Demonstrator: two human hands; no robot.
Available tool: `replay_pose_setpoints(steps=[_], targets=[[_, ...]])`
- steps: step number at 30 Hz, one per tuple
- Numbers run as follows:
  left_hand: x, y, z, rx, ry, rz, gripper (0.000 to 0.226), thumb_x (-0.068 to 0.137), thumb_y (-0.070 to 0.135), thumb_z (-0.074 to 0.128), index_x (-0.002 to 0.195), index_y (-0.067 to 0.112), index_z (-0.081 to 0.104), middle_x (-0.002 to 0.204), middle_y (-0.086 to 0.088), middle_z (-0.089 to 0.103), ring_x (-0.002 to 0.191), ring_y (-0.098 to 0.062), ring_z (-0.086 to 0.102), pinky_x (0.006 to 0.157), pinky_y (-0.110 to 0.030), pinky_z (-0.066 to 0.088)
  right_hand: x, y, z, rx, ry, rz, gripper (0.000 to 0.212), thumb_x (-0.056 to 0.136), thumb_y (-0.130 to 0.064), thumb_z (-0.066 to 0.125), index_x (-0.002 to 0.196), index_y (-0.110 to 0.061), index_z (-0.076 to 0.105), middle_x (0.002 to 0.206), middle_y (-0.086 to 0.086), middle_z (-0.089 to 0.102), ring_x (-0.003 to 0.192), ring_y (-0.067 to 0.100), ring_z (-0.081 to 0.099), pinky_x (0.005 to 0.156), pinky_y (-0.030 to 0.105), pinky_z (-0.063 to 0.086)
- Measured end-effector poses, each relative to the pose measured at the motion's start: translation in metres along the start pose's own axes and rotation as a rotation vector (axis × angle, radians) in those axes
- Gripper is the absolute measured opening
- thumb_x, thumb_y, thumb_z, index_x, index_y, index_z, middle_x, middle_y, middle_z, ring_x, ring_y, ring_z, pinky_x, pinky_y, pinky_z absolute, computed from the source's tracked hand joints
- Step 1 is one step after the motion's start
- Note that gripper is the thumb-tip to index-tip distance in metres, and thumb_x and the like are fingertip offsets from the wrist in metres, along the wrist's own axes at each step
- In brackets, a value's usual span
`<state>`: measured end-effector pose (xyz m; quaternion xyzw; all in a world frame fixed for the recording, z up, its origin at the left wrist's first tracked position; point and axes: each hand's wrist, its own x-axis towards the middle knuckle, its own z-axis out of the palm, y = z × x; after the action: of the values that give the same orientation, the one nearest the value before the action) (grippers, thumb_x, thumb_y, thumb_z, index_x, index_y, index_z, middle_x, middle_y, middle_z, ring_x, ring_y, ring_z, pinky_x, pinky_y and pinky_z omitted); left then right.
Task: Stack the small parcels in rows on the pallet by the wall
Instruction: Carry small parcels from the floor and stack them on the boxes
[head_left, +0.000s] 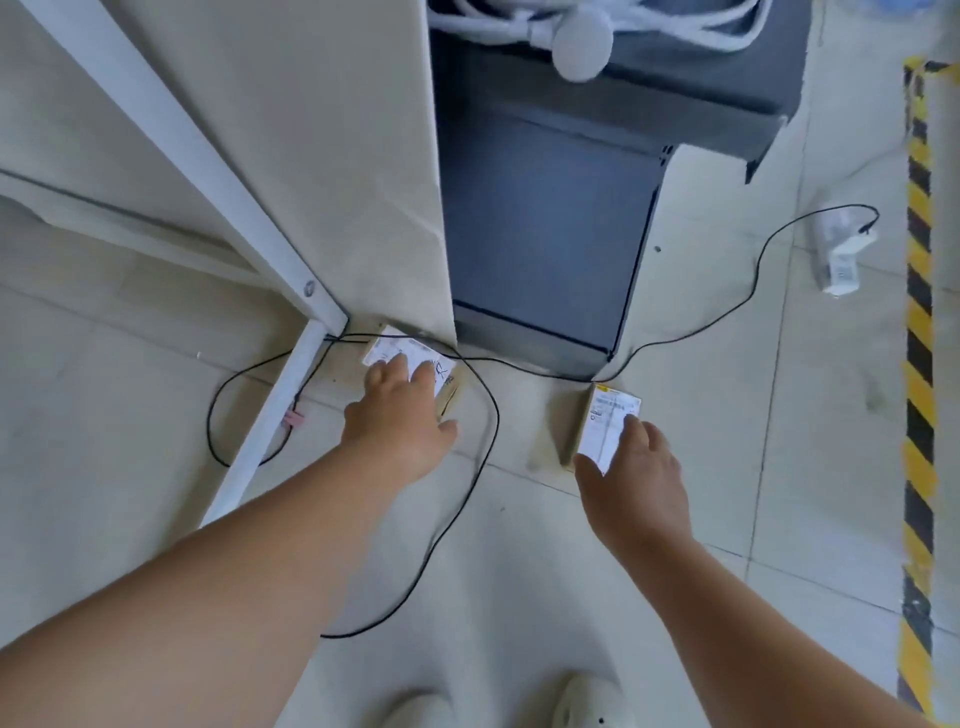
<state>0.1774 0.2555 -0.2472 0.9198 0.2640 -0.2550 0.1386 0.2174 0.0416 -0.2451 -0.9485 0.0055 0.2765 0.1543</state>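
Count, left to right: 1 white frame (187, 150), 1 black cable (497, 415), 2 parcels, 2 hands, 1 dark grey cabinet (545, 234), 1 white packet (839, 260), 1 strip of yellow-and-black tape (919, 312), 2 pale shoes at the bottom edge.

Frame: a slanted bar and a leg meet at a corner on the tiled floor (727, 467). The cable loops round the leg, runs across the floor and passes in front of the cabinet toward the packet.

Left parcel (436, 371): brown box with a white label on top, lying flat on the floor just beside the frame corner, at the foot of a beige panel. The cable crosses its far edge.

Left hand (400, 415): arm stretched forward, palm down. Fingers lie straight on the label, slightly spread; the thumb sticks out to the right, clear of the box. No pinch.

Right parcel (608, 423): brown box with a white label, on the floor just in front of the cabinet's near corner, well apart from the left parcel.

Right hand (639, 467): arm stretched forward, palm down over the near end of the box. Thumb sits at the left near corner and the fingers reach over the label's right side, so the box is held between them.

A white hose (597, 21) lies coiled on top of the cabinet.
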Motion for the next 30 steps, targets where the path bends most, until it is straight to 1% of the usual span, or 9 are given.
replay_pose_setpoints(steps=[4, 10, 15, 19, 22, 25, 27, 29, 30], targets=[[0.071, -0.003, 0.06, 0.024, 0.022, -0.007, 0.075, 0.091, 0.046, 0.057, 0.152, 0.023, 0.02, 0.158, -0.006, 0.013, 0.145, -0.028, 0.009, 0.098, -0.046, 0.041, 0.058, 0.029, 0.068, -0.003, 0.029, 0.059, 0.076, 0.093, -0.039, 0.059, 0.153, -0.008, 0.022, 0.157, 0.012, 0.027, 0.141, 0.032, 0.027, 0.116, 0.042, 0.027], [0.156, -0.01, 0.124, 0.07, 0.016, 0.039, 0.086, 0.088, 0.05, 0.06, 0.155, 0.037, 0.008, 0.163, -0.002, -0.011, 0.149, -0.03, -0.013, 0.108, -0.058, 0.034, 0.125, 0.057, 0.134, 0.019, 0.102, 0.213, 0.099, 0.086, -0.052, 0.065, 0.155, -0.008, 0.009, 0.161, 0.015, 0.013, 0.148, 0.034, 0.012, 0.119, 0.045, 0.021], [0.177, -0.013, 0.15, 0.178, 0.008, 0.032, 0.08, 0.087, 0.049, 0.063, 0.151, 0.04, 0.015, 0.161, 0.0, -0.017, 0.146, -0.035, -0.022, 0.104, -0.072, 0.027, 0.153, 0.063, 0.161, 0.103, 0.103, 0.304, 0.113, 0.076, -0.056, 0.072, 0.156, -0.013, 0.004, 0.156, 0.014, 0.019, 0.14, 0.038, 0.026, 0.111, 0.05, 0.034], [0.155, -0.016, 0.173, 0.207, -0.025, 0.029, 0.071, 0.095, 0.034, 0.056, 0.149, 0.042, 0.01, 0.158, 0.004, -0.028, 0.145, -0.036, -0.026, 0.101, -0.08, 0.017, 0.149, 0.066, 0.171, 0.139, 0.07, 0.348, 0.103, 0.079, -0.047, 0.072, 0.153, -0.014, 0.009, 0.145, 0.015, 0.03, 0.124, 0.043, 0.042, 0.099, 0.045, 0.04], [0.135, -0.023, 0.186, 0.216, -0.021, 0.112, 0.052, 0.097, 0.043, 0.051, 0.141, 0.036, 0.025, 0.161, 0.004, -0.017, 0.146, -0.035, -0.023, 0.105, -0.077, 0.009, 0.14, 0.068, 0.174, 0.139, 0.056, 0.354, 0.099, 0.077, -0.039, 0.073, 0.151, -0.015, 0.012, 0.136, 0.017, 0.037, 0.12, 0.043, 0.043, 0.097, 0.043, 0.04], [0.115, -0.032, 0.2, 0.136, 0.241, 0.183, 0.051, 0.085, 0.053, 0.065, 0.123, 0.024, 0.048, 0.153, -0.006, 0.023, 0.149, -0.035, 0.004, 0.107, -0.073, 0.013, 0.128, 0.067, 0.177, 0.15, 0.048, 0.339, 0.1, 0.076, -0.036, 0.072, 0.152, -0.016, 0.011, 0.135, 0.017, 0.036, 0.12, 0.042, 0.04, 0.098, 0.043, 0.039], [0.112, -0.031, 0.2, -0.048, 0.408, 0.013, 0.073, 0.072, 0.057, 0.076, 0.125, 0.015, 0.048, 0.149, -0.015, 0.028, 0.145, -0.04, 0.015, 0.107, -0.07, 0.018, 0.119, 0.064, 0.179, 0.162, 0.05, 0.325, 0.101, 0.075, -0.036, 0.071, 0.153, -0.016, 0.009, 0.136, 0.016, 0.035, 0.12, 0.041, 0.038, 0.098, 0.044, 0.039], [0.117, -0.026, 0.195, -0.263, 0.293, -0.344, 0.11, 0.067, 0.067, 0.074, 0.147, 0.014, 0.02, 0.157, -0.017, 0.006, 0.146, -0.039, 0.006, 0.113, -0.063, 0.015, 0.113, 0.06, 0.182, 0.187, 0.053, 0.308, 0.103, 0.076, -0.036, 0.071, 0.154, -0.016, 0.007, 0.137, 0.016, 0.033, 0.121, 0.041, 0.037, 0.099, 0.045, 0.038], [0.12, -0.024, 0.192, -0.387, 0.221, -0.489, 0.122, 0.065, 0.068, 0.075, 0.152, 0.017, 0.005, 0.158, -0.017, 0.001, 0.145, -0.038, 0.009, 0.114, -0.06, 0.018, 0.111, 0.057, 0.183, 0.199, 0.052, 0.296, 0.103, 0.076, -0.035, 0.071, 0.154, -0.016, 0.006, 0.138, 0.016, 0.033, 0.121, 0.041, 0.037, 0.1, 0.046, 0.038]])
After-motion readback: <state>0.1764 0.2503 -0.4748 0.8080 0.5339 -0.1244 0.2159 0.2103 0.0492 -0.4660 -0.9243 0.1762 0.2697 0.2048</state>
